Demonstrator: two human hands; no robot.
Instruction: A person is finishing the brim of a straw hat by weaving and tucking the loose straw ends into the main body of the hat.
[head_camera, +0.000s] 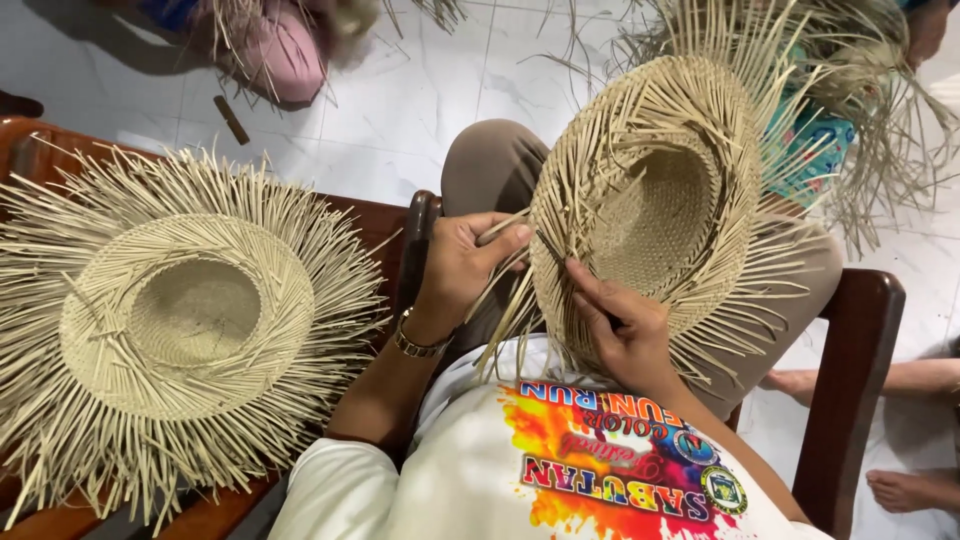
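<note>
A pale straw hat (655, 200) with loose unwoven strands around its brim rests tilted on my lap, its hollow crown facing me. My left hand (465, 262) grips the brim's near left edge, thumb pressed on a strand. My right hand (625, 325) holds the lower brim edge and pinches a thin dark tool (562, 258) that pokes into the weave. A metal watch (418, 343) sits on my left wrist.
A second unfinished straw hat (185, 320) lies crown-up on a wooden chair (385, 215) to my left. Brown wooden armrest (860, 350) at right. Another person's bare feet (900, 485) at lower right, more straw work (860, 90) and people on the white tiled floor (400, 100) beyond.
</note>
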